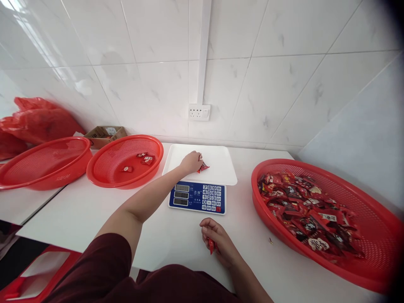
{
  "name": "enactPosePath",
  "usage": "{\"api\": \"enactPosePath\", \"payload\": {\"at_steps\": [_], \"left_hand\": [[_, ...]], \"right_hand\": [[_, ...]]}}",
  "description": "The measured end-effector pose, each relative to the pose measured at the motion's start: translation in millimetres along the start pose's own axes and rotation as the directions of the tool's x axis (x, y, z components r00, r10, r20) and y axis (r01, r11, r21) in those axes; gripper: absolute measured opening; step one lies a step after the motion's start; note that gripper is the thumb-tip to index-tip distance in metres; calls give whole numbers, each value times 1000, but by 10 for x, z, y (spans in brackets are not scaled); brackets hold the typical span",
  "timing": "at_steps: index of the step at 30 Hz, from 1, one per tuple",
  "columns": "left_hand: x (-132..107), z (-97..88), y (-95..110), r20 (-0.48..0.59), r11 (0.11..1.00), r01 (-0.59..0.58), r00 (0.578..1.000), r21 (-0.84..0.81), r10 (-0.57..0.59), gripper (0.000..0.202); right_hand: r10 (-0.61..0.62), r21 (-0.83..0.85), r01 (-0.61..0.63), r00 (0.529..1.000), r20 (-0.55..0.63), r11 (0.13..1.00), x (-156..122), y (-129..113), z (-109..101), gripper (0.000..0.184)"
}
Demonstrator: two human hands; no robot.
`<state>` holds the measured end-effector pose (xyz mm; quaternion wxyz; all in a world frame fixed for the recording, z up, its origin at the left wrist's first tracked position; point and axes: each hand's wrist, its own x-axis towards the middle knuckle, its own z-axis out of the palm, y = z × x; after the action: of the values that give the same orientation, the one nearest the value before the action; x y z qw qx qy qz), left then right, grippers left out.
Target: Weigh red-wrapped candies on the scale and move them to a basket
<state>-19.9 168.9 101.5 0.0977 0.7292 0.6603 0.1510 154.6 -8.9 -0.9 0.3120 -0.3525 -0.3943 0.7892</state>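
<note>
On the scale tray (221,168), my left grip (191,162) pinches a red packet (203,167) so it lies flat, while my right grip (217,242) rests on the tabletop (94,210), clenched round a spare packet (211,245), clear of the scale (197,197).

On the scale (197,197), near centre, keypad keys in rows: 7 8 9, 4 5 6, 1 2 3, with 0 below. Beside the keys, 2 white Chinese characters on the blue panel, too small to read surely. 3 grey displays at its left, digits unreadable. White characters on the packets (311,214) in the right basket (372,235), blurred. White label (110,131) on the far-left cardboard box (104,135), illegible.
</note>
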Motion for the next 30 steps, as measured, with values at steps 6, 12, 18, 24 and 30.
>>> {"api": "enactPosePath", "payload": {"at_steps": [6, 12, 18, 24, 30], "left_hand": [[60, -56, -45, 40, 1000, 22, 999, 9, -23, 13], [84, -74, -56, 89, 999, 37, 995, 11, -38, 13], [58, -83, -23, 82, 999, 27, 996, -20, -25, 9], [-89, -431, -198, -97, 995, 45, 994, -86, -53, 11], [-402, -1050, -837, -385, 957, 290, 880, -26, -277, 17]], "right_hand": [[-8, 6, 7, 1000, 5, 1000, -5, 12, 0, 23], [-5, 6, 5, 1000, 2, 1000, 0, -11, 14, 22], [-13, 11, 13, 1000, 2, 1000, 2, -4, 2, 20], [-20, 20, 20, 1000, 0, 1000, 2, 0, -5, 20], [-5, 12, 5, 1000, 26, 1000, -17, -25, 13, 20]]}}
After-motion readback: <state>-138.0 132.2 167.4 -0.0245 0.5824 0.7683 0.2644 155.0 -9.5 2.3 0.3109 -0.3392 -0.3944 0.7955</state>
